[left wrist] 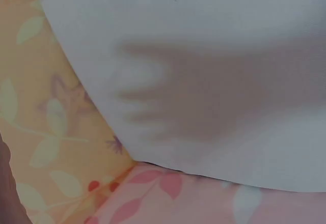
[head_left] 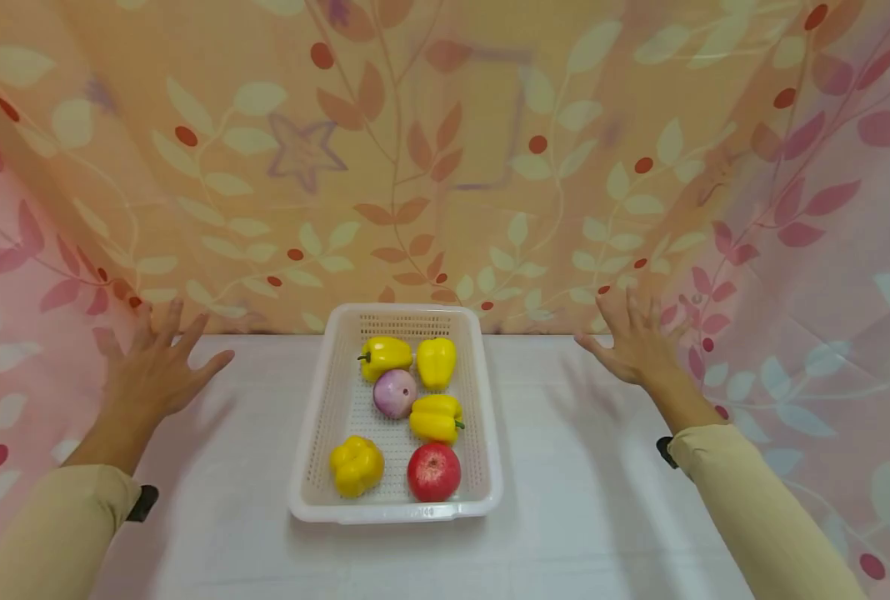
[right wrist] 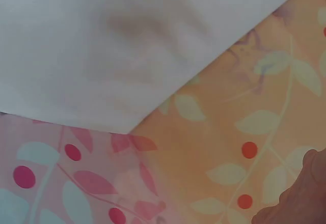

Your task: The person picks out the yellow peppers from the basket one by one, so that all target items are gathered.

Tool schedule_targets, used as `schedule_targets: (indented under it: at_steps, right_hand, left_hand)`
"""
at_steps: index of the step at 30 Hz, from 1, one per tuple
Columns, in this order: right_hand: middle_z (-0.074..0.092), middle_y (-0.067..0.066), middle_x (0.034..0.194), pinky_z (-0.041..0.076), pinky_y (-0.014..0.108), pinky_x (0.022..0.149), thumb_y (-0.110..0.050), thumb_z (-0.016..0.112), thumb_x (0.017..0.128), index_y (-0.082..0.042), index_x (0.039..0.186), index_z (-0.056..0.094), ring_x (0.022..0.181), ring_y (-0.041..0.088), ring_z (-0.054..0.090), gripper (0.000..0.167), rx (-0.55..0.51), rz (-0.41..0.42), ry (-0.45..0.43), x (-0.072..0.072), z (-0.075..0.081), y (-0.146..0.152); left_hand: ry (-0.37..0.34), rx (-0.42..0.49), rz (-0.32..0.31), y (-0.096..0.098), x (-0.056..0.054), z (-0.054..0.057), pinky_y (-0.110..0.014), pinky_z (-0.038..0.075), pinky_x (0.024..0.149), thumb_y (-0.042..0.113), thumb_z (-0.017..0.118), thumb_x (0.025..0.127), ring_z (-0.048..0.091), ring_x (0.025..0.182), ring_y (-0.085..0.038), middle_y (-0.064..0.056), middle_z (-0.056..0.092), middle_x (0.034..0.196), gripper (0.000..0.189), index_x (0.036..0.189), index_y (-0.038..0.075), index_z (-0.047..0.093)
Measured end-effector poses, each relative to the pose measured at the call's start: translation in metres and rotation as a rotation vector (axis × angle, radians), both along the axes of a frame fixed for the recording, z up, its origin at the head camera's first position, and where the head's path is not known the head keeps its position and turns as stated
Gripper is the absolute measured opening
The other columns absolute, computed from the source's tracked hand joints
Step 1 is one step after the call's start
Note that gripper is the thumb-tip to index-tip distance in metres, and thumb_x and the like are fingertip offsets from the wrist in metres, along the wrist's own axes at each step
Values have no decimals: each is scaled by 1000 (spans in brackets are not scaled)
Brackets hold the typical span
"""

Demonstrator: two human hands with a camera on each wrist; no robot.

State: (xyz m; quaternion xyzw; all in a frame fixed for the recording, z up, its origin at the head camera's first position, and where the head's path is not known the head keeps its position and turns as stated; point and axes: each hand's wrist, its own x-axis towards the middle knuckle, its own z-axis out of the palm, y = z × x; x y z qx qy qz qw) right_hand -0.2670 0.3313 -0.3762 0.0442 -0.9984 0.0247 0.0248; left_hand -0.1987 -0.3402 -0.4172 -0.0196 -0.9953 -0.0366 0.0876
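Fingers spread wide, my left hand (head_left: 152, 371) hovers over the left side of the white table, holding nothing. On the other side my right hand (head_left: 640, 346) is spread too, its palm bare. Between them stands a white plastic basket (head_left: 306, 433). In it lie a yellow bell pepper (head_left: 385, 358) at the back left, another yellow pepper (head_left: 436, 363) beside it, and a purple onion (head_left: 396, 394) just in front. A third yellow pepper (head_left: 436, 418) lies right of centre, above a red pomegranate-like fruit (head_left: 433, 472). One more yellow pepper (head_left: 357, 467) sits at the front left.
The white tabletop (head_left: 565, 500) extends around the basket. A leaf-patterned orange curtain (head_left: 445, 167) hangs behind, with pink cloth (head_left: 827, 333) at both sides. In the left wrist view a hand's shadow (left wrist: 214, 91) falls across the tabletop.
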Motion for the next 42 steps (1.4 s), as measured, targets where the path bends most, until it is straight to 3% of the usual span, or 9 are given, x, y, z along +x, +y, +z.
schedule_targets:
  at_steps: [6, 11, 16, 23, 27, 34, 42]
  right_hand:
    - [-7, 26, 164, -17, 82, 96, -77, 33, 91, -21, 161, 14, 144, 54, -17, 92, -35, 68, 26, -3, 15, -15]
    - [-15, 23, 164, -7, 83, 100, -74, 32, 94, -24, 162, 9, 144, 54, -19, 88, -89, 101, -16, -4, 30, -34]
    - [-17, 19, 164, -1, 84, 100, -63, 38, 98, -25, 162, 8, 144, 57, -12, 80, -123, 156, -22, -3, 38, -55]
    - [-14, 12, 166, -8, 79, 104, -72, 37, 94, -30, 161, 11, 149, 46, -9, 83, -156, 230, -68, -4, 41, -84]
    - [-10, 9, 167, -10, 77, 106, -73, 39, 93, -34, 161, 12, 151, 40, -5, 82, -153, 271, -97, -3, 40, -100]
    - [-6, 9, 168, -7, 71, 112, -72, 39, 94, -34, 161, 11, 152, 36, 6, 82, -153, 339, -132, 1, 36, -131]
    - [-7, 8, 167, -8, 66, 114, -70, 40, 95, -32, 161, 11, 152, 37, 8, 81, -181, 381, -214, 6, 23, -159]
  left_hand:
    - [11, 3, -66, 22, -6, 13, -76, -16, 104, 66, 41, 97, -11, 148, -48, -23, 5, 164, 82, 159, 17, 21]
    - [74, -46, -100, 43, -8, 21, -76, -6, 107, 65, 47, 94, 3, 150, -44, -18, 15, 164, 79, 156, 19, 33]
    - [96, -50, -151, 63, -9, 21, -72, -8, 111, 64, 49, 94, 5, 151, -40, -14, 15, 165, 79, 157, 22, 30]
    - [111, -69, -277, 82, -11, 12, -74, 2, 111, 61, 53, 93, 9, 151, -38, -11, 18, 165, 77, 156, 21, 35]
    - [63, -73, -367, 91, -9, 6, -72, 7, 112, 61, 52, 94, 14, 149, -41, -13, 22, 164, 74, 154, 19, 40]
    - [-127, -45, -462, 104, -5, 1, -71, 11, 113, 64, 45, 97, 16, 149, -41, -11, 21, 164, 74, 157, 22, 33]
    - [-146, -54, -537, 111, -4, -5, -71, 21, 110, 62, 49, 96, 25, 147, -41, -11, 31, 161, 72, 154, 19, 40]
